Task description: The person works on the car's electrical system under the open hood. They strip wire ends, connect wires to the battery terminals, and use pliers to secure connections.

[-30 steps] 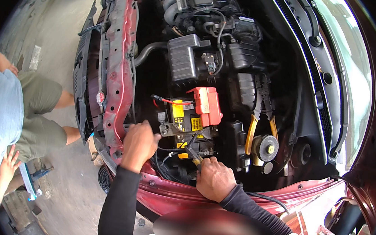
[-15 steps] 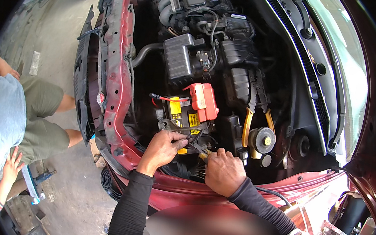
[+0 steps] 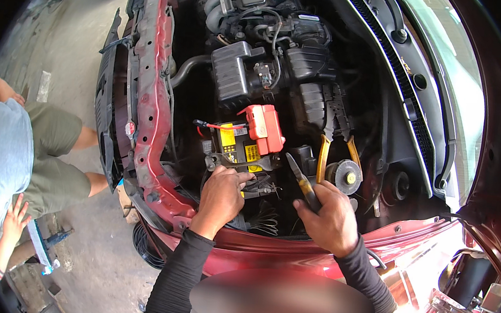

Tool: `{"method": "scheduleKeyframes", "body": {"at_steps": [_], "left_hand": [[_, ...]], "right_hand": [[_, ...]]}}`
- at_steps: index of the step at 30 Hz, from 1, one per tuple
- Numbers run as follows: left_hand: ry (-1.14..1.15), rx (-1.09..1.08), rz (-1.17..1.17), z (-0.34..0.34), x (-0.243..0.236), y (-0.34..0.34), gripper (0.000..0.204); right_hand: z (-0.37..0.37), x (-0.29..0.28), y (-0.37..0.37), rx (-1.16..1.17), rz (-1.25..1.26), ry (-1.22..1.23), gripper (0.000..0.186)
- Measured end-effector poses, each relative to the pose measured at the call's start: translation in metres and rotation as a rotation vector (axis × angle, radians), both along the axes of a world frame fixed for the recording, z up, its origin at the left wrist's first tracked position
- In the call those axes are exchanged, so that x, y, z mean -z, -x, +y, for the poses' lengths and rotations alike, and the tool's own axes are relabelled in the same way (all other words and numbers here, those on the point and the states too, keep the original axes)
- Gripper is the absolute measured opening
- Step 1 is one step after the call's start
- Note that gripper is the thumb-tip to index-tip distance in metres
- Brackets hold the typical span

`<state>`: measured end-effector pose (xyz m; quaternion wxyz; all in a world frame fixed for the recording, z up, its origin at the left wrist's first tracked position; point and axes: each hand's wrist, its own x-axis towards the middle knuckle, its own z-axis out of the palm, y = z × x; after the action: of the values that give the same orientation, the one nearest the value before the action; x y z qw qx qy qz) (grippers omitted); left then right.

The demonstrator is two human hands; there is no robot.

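Observation:
My left hand (image 3: 220, 197) is closed at the near edge of the car battery (image 3: 239, 149), with its fingers on a black ribbed cable (image 3: 257, 184). Frayed wire ends stick out to the right of that cable. My right hand (image 3: 333, 220) grips a hand tool with a pointed grey blade and a yellow-and-black handle (image 3: 304, 186). Its tip points up and away from me, apart from the cable. A red terminal cover (image 3: 265, 129) sits on the battery's far right part, with a red wire (image 3: 223, 127) running left from it. A metal hold-down bar (image 3: 241, 161) crosses the battery.
Large yellow-handled pliers (image 3: 323, 157) lie beside a round black cap (image 3: 345, 176). Beyond the battery is a black ribbed box (image 3: 232, 73). The red front frame (image 3: 156, 87) runs along the left. A person in olive shorts (image 3: 61, 150) is at the far left.
My right hand has moved right, taking the tool away from the cable and turning its tip upward. My left hand stays by the cable. The whole view has shifted slightly.

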<state>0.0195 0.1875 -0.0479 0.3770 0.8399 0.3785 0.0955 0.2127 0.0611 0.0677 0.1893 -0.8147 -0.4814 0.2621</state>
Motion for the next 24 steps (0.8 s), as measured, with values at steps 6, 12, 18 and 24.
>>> {"method": "scheduleKeyframes", "body": {"at_steps": [6, 12, 18, 24], "left_hand": [[-0.03, 0.034, 0.125, -0.01, -0.007, -0.004, 0.031], [-0.159, 0.024, -0.066, -0.019, -0.003, -0.007, 0.027], [-0.125, 0.03, 0.0, -0.023, -0.003, -0.007, 0.026], [-0.115, 0.026, 0.021, -0.024, -0.006, -0.009, 0.029]], "right_hand": [[0.001, 0.016, 0.008, 0.075, 0.171, 0.008, 0.033], [-0.011, 0.009, 0.002, 0.137, 0.244, -0.027, 0.03], [-0.011, 0.016, 0.006, 0.096, 0.222, -0.095, 0.025], [-0.018, 0.013, 0.003, 0.139, 0.258, -0.113, 0.023]]}}
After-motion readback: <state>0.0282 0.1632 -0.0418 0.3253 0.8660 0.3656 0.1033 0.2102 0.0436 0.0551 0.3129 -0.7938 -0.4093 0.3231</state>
